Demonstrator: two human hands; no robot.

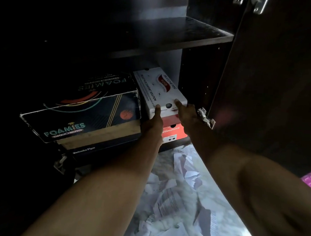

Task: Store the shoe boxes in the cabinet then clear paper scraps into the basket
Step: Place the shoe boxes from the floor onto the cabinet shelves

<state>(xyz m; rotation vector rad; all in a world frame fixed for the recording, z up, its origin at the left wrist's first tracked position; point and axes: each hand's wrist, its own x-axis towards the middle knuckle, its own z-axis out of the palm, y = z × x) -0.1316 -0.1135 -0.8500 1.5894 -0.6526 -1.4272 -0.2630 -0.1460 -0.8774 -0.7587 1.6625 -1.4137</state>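
Storing step, last bit of it by the look. Both hands on the near end of the white Skechers box (159, 87), which sits on a red box (174, 130) in the right part of the cabinet's lower compartment. Left hand (153, 120) has its thumb up against the white end face; fingers are hidden under or behind, so cannot tell if they curl round the box edge. Right hand (186, 114) has one finger laid on the lid's near corner, rest of the fingers out of sight beside the box. Looks like pushing/squaring more than a full grip, but that is a judgement.

Just left, touching or nearly, a dark Foamies box (83, 112) rests tilted on a dark Onitsuka Tiger box (88, 150), near corner hanging out past the cabinet front. Shelf above (182, 35) is dark, contents unclear. Cabinet door (270, 78) stands open at right, hinge (206, 117) close by the right hand.

Paper scraps (179, 191) lie crumpled over the floor below the arms, untouched. Basket not in view.

Next move likely: seat the white box fully back and flush, mind the hinge when pulling the right hand out. The Foamies box may want straightening so the door clears. Then scraps, once the basket is found
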